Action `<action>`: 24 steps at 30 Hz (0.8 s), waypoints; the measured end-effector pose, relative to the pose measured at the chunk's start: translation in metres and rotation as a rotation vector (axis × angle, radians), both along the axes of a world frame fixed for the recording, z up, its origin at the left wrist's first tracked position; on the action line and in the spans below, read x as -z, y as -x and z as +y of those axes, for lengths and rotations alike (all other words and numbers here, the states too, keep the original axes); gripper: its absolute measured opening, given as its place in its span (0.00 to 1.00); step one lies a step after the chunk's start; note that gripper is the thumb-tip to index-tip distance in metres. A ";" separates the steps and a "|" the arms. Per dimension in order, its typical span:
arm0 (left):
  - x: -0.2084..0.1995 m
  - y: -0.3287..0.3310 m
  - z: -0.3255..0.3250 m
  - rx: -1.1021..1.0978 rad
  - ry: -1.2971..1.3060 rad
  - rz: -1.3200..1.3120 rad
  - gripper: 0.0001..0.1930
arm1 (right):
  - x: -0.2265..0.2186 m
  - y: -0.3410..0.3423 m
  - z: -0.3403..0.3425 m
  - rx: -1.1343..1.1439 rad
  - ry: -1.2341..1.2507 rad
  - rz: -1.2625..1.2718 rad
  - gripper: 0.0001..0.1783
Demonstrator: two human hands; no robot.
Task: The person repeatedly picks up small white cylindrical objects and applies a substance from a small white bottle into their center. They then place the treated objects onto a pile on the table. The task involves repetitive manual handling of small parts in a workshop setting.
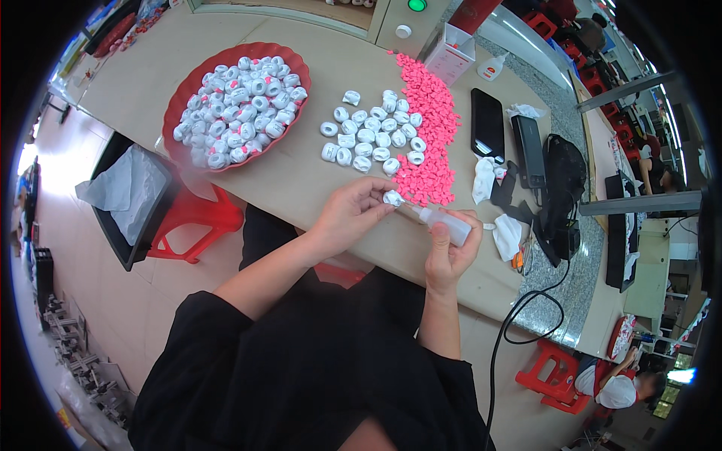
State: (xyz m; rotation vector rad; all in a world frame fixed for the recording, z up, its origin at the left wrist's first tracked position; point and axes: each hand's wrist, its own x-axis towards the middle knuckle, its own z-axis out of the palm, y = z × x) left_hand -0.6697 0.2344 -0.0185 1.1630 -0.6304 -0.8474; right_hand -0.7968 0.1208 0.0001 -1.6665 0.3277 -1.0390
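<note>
Between the fingertips of my left hand (353, 210) is a small white ring-shaped piece (392, 198). My right hand (453, 252) is wrapped round a translucent squeeze bottle (447, 225), whose thin tip points left and reaches close to the white piece; whether they touch I cannot tell. Beyond my hands lie several loose white ring-shaped pieces (366, 135) on the table (301, 197). A long heap of small pink pieces (432, 105) runs along their right side. To the left, a red scalloped tray (174, 113) is piled with white pieces, some showing pink bits.
Right of the pink heap lie a black phone (487, 124), a dark rectangular device (529, 150), crumpled tissues (507, 237) and a black cable (519, 308). A white box (450, 54) and small white bottle (492, 68) stand farther back. A black bin (131, 203) sits on a red stool (199, 225) at left.
</note>
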 end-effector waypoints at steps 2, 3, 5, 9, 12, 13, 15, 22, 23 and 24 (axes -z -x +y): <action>0.000 0.000 0.000 0.001 0.014 0.002 0.14 | 0.001 0.000 -0.001 -0.003 0.023 0.000 0.14; 0.000 0.000 0.000 0.000 0.012 0.004 0.14 | 0.001 0.000 -0.001 -0.006 0.021 -0.004 0.14; -0.002 0.000 0.000 -0.004 0.008 0.007 0.14 | 0.002 0.000 0.000 -0.013 0.018 -0.013 0.14; 0.000 0.000 0.000 -0.012 0.006 -0.003 0.14 | 0.001 0.000 0.000 -0.017 0.023 -0.010 0.13; -0.001 -0.001 -0.001 -0.007 -0.006 -0.003 0.14 | 0.001 -0.001 0.000 -0.007 0.020 -0.013 0.13; -0.001 0.000 -0.001 -0.006 -0.009 -0.005 0.14 | 0.001 -0.001 -0.001 -0.003 0.023 -0.014 0.13; -0.001 0.000 -0.001 -0.003 -0.012 -0.004 0.14 | 0.001 -0.002 -0.001 0.003 0.030 -0.020 0.13; 0.000 -0.001 -0.001 -0.011 0.005 0.012 0.13 | 0.004 -0.003 -0.002 0.039 0.127 -0.015 0.14; 0.000 -0.001 -0.001 -0.012 0.011 0.018 0.13 | 0.004 -0.003 -0.002 0.050 0.156 -0.013 0.14; -0.001 -0.001 -0.001 -0.012 0.007 0.021 0.13 | 0.005 -0.003 -0.002 0.056 0.173 -0.014 0.14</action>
